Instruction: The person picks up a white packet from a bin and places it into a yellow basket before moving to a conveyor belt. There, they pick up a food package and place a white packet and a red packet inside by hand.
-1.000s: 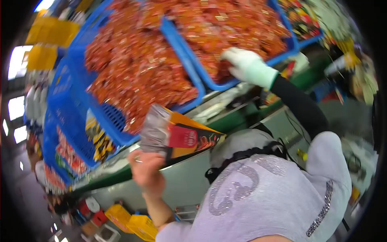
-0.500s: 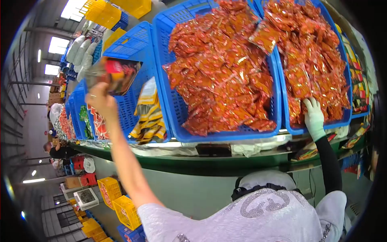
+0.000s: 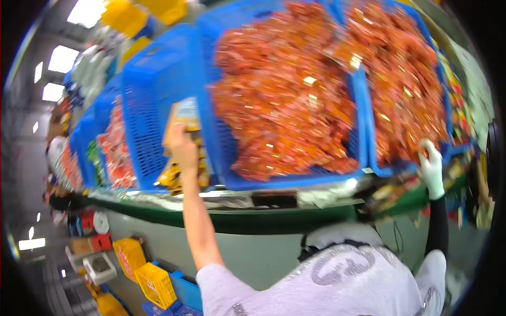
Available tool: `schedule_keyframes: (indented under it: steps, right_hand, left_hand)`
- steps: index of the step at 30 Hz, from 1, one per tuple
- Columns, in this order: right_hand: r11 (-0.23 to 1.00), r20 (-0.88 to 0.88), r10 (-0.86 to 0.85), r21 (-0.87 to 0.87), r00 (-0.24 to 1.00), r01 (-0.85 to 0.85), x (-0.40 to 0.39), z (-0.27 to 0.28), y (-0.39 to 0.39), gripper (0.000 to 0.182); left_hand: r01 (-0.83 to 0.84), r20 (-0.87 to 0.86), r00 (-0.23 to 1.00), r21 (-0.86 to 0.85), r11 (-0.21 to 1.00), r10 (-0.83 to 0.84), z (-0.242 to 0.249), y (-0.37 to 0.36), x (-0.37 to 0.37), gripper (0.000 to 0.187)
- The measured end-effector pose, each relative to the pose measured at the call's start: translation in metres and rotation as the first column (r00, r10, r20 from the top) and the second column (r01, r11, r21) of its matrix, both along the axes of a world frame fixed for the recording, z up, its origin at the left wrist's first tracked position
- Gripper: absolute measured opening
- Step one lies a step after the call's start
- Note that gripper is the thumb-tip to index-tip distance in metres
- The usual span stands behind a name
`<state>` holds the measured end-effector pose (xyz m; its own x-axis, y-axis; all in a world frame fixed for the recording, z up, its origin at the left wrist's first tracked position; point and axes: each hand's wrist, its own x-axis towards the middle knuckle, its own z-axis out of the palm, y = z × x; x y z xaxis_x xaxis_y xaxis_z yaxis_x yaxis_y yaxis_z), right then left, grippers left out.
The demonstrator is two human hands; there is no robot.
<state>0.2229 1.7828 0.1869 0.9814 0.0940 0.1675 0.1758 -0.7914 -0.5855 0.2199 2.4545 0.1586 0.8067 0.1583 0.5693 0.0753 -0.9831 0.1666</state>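
My bare left hand (image 3: 183, 150) is at the stack of yellow-and-black packets (image 3: 173, 176) in a blue crate (image 3: 145, 97). Its fingers look closed on the upper, orange-and-white end of a packet, though motion blurs them. My right hand (image 3: 432, 171), in a white glove, is by the front rim of the right-hand blue crate, beside the heap of red-orange sachets (image 3: 400, 79). Its thumb and forefinger are curved apart, and nothing shows between them. Between my hands, a larger blue crate (image 3: 224, 150) holds another heap of shiny red-orange sachets (image 3: 284, 100).
Red-and-white packets (image 3: 117, 147) fill a crate further left. Colourful packets (image 3: 392, 195) lie along the green-edged bench (image 3: 263, 221) in front of the crates. Yellow crates (image 3: 155, 284) stand on the floor at lower left.
The dark, red-printed packet is gone from my left hand, which has moved right and down to the yellow-and-black packets. My right hand has drawn back slightly from the sachets. The view has shifted.
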Motion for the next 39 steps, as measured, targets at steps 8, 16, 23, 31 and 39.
schedule_keyframes:
  steps: [8,16,23,31,39]
  right_hand:
    - [0.975,-0.197,0.031,0.221,0.980,0.013,-0.065,0.075,-0.019,0.021]
    - [0.906,-0.430,0.079,0.407,0.899,0.115,-0.086,0.064,-0.029,0.017]
    - [0.840,-0.285,0.280,0.535,0.917,-0.090,-0.071,0.030,0.005,0.013]
    - [0.811,-0.165,0.480,0.457,0.861,-0.365,-0.054,0.018,0.055,0.017]
    - [0.735,-0.208,0.587,0.542,0.782,-0.407,-0.055,0.024,0.113,0.018]
  left_hand:
    - [0.694,-0.027,0.458,-0.613,0.377,-0.888,0.050,-0.378,-0.088,0.034]
    - [0.674,-0.263,0.593,-0.354,0.648,-0.761,-0.032,-0.465,-0.096,0.027]
    - [0.711,-0.064,0.659,-0.272,0.648,-0.750,-0.045,-0.425,-0.115,0.022]
    - [0.642,0.088,0.765,-0.027,0.767,-0.637,-0.045,-0.393,-0.148,0.017]
    - [0.510,-0.034,0.851,-0.187,0.839,-0.525,-0.024,-0.374,-0.178,0.010]
